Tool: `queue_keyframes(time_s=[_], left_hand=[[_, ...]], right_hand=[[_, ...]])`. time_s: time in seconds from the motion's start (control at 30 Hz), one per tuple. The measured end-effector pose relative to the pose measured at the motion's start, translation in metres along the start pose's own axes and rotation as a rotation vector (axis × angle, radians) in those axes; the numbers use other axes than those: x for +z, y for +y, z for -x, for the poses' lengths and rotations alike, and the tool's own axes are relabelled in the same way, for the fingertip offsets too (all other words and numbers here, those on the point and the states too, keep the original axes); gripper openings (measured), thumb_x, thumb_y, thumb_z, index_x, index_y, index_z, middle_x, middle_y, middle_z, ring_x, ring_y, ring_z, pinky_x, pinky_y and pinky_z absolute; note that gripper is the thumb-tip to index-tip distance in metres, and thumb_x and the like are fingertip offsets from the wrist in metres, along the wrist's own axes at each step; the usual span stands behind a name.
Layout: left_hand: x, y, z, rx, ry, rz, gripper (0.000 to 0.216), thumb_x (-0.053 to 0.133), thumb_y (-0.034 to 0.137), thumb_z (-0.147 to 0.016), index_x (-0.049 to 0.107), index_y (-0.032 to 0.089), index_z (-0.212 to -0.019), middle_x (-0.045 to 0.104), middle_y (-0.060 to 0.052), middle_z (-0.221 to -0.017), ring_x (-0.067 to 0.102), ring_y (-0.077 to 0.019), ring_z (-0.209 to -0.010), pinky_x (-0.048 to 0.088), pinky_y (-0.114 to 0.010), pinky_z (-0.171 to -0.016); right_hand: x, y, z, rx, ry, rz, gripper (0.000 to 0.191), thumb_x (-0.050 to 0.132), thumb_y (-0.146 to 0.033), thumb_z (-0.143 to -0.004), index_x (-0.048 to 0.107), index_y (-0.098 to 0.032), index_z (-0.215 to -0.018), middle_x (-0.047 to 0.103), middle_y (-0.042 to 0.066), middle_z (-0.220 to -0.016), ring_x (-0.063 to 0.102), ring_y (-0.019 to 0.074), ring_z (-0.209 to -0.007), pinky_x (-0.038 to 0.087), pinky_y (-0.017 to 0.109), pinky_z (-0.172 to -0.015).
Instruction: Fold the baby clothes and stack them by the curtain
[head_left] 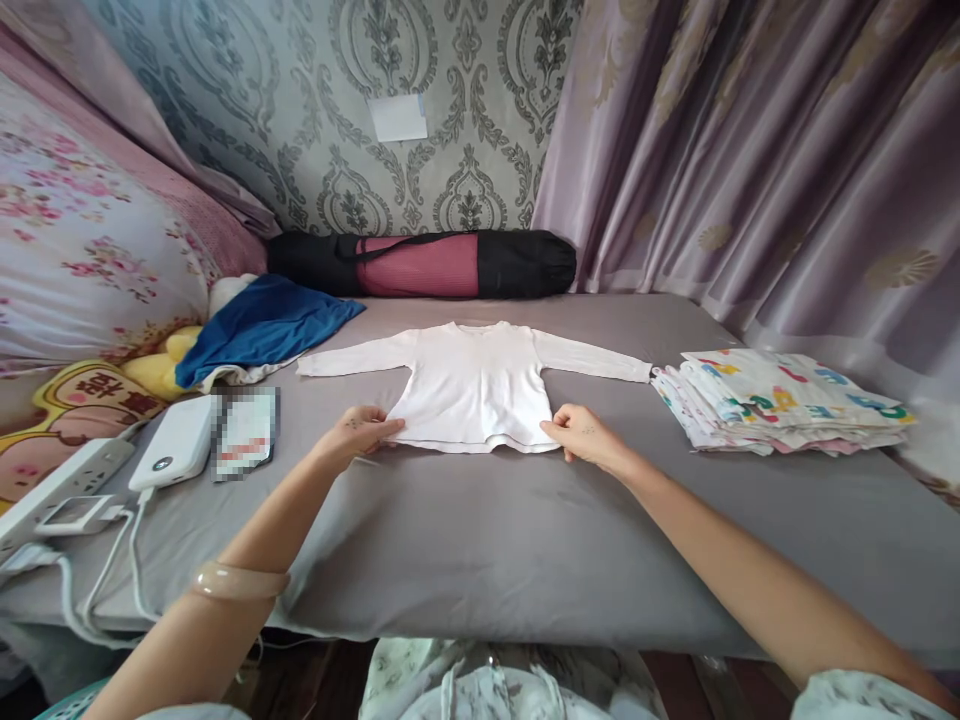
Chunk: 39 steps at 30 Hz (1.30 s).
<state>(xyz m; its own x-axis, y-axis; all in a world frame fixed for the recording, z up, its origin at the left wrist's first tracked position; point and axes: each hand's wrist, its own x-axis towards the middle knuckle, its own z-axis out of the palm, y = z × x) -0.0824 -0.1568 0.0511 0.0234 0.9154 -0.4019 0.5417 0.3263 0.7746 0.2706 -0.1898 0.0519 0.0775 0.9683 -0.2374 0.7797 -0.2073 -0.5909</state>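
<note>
A white long-sleeved shirt [472, 385] lies flat, sleeves spread, on a grey-sheeted bed [480, 540]. The left hand [358, 430] and right hand [581, 432] each pinch a corner of its near hem. Beyond the shirt a black-and-pink roll bag [420, 263] lies against patterned wallpaper [322, 90]; right of it sits a stack of printed cloths [780, 400] below mauve curtains [750, 150].

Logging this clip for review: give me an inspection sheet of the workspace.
Surface: grey sheet over a bed, smooth.
Job's things: white long-sleeved shirt laid flat, sleeves spread.
Clutter: folded printed cloths at right; blue garment, yellow plush toy, power bank at left.
Grips: left hand and right hand each pinch a hem corner.
Cables: white cable, power strip.
Surroundings: patterned wallpaper, mauve curtain, rolled mat bag.
</note>
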Motion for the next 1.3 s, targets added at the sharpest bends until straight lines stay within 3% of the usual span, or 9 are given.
queue_keyframes(time_s=[0.13, 0.33, 0.5, 0.6, 0.8, 0.9, 1.03, 1.13, 1.3], left_hand=[[-0.006, -0.004, -0.001, 0.013, 0.01, -0.004, 0.049, 0.07, 0.061, -0.053, 0.054, 0.018, -0.068, 0.058, 0.002, -0.055, 0.04, -0.0086, -0.046, 0.025, -0.022, -0.047], [-0.009, -0.012, -0.006, 0.027, -0.027, -0.163, 0.045, 0.069, 0.059, -0.054, 0.056, 0.017, -0.067, 0.059, 0.0, -0.053, 0.045, -0.0109, -0.048, 0.031, -0.023, -0.048], [-0.021, 0.008, -0.012, 0.023, -0.17, -0.334, 0.045, 0.068, 0.059, -0.061, 0.056, 0.017, -0.055, 0.06, -0.001, -0.052, 0.048, -0.0108, -0.048, 0.032, -0.022, -0.048], [-0.022, 0.025, -0.026, -0.051, -0.09, -0.242, 0.046, 0.07, 0.058, -0.063, 0.055, 0.016, -0.051, 0.057, -0.001, -0.049, 0.052, -0.0116, -0.05, 0.029, -0.021, -0.046], [-0.003, 0.053, -0.072, -0.22, 0.193, 0.05, 0.031, 0.074, 0.037, -0.068, 0.053, 0.016, -0.058, 0.052, 0.001, -0.047, 0.045, -0.0083, -0.041, 0.029, -0.02, -0.043], [0.001, 0.056, -0.085, -0.245, 0.21, 0.06, 0.032, 0.07, 0.032, -0.073, 0.048, 0.017, -0.055, 0.044, 0.003, -0.04, 0.036, -0.0068, -0.036, 0.024, -0.021, -0.041], [-0.004, 0.048, -0.087, -0.236, 0.136, 0.006, 0.038, 0.072, 0.032, -0.071, 0.044, 0.018, -0.049, 0.039, 0.004, -0.038, 0.033, -0.007, -0.037, 0.023, -0.021, -0.041], [-0.005, 0.043, -0.084, -0.182, 0.125, -0.066, 0.036, 0.075, 0.03, -0.067, 0.046, 0.018, -0.049, 0.038, 0.005, -0.038, 0.035, -0.0076, -0.039, 0.025, -0.022, -0.043], [0.002, 0.05, -0.085, -0.102, 0.232, -0.212, 0.021, 0.073, 0.015, -0.063, 0.053, 0.017, -0.055, 0.042, 0.005, -0.04, 0.039, -0.0091, -0.042, 0.026, -0.022, -0.043]], right_hand=[[-0.005, 0.004, -0.003, -0.021, 0.029, -0.035, 0.016, 0.059, -0.036, -0.077, 0.053, -0.021, -0.081, 0.052, -0.008, -0.051, 0.046, 0.0095, -0.044, 0.03, 0.02, -0.049], [-0.002, 0.014, -0.003, -0.095, 0.014, 0.189, 0.013, 0.057, -0.03, -0.077, 0.051, -0.022, -0.085, 0.06, -0.004, -0.067, 0.05, 0.0103, -0.054, 0.031, 0.021, -0.053], [-0.017, 0.013, -0.011, -0.173, -0.107, 0.292, 0.02, 0.061, -0.039, -0.076, 0.055, -0.021, -0.082, 0.063, -0.001, -0.074, 0.053, 0.0108, -0.058, 0.031, 0.021, -0.051], [-0.031, 0.012, -0.034, -0.124, -0.232, 0.263, 0.028, 0.058, -0.047, -0.078, 0.058, -0.018, -0.075, 0.061, 0.0, -0.061, 0.051, 0.0102, -0.049, 0.03, 0.02, -0.046], [-0.024, 0.004, -0.103, 0.063, 0.113, 0.15, 0.03, 0.048, -0.037, -0.084, 0.065, -0.018, -0.069, 0.062, 0.003, -0.056, 0.059, 0.0138, -0.055, 0.036, 0.021, -0.049], [-0.01, 0.001, -0.127, 0.219, 0.159, 0.167, 0.032, 0.053, -0.043, -0.081, 0.068, -0.017, -0.072, 0.064, 0.006, -0.059, 0.063, 0.0184, -0.062, 0.041, 0.024, -0.054], [0.001, 0.0, -0.14, 0.259, 0.199, 0.179, 0.036, 0.059, -0.049, -0.076, 0.069, -0.016, -0.085, 0.068, 0.01, -0.068, 0.066, 0.0225, -0.072, 0.044, 0.026, -0.058], [0.004, -0.001, -0.142, 0.245, 0.182, 0.165, 0.03, 0.062, -0.04, -0.073, 0.069, -0.016, -0.088, 0.069, 0.01, -0.072, 0.066, 0.0227, -0.075, 0.043, 0.026, -0.057], [0.006, -0.007, -0.135, 0.228, 0.208, 0.156, 0.018, 0.062, -0.024, -0.067, 0.07, -0.018, -0.082, 0.07, 0.011, -0.079, 0.066, 0.0231, -0.078, 0.041, 0.025, -0.056]])
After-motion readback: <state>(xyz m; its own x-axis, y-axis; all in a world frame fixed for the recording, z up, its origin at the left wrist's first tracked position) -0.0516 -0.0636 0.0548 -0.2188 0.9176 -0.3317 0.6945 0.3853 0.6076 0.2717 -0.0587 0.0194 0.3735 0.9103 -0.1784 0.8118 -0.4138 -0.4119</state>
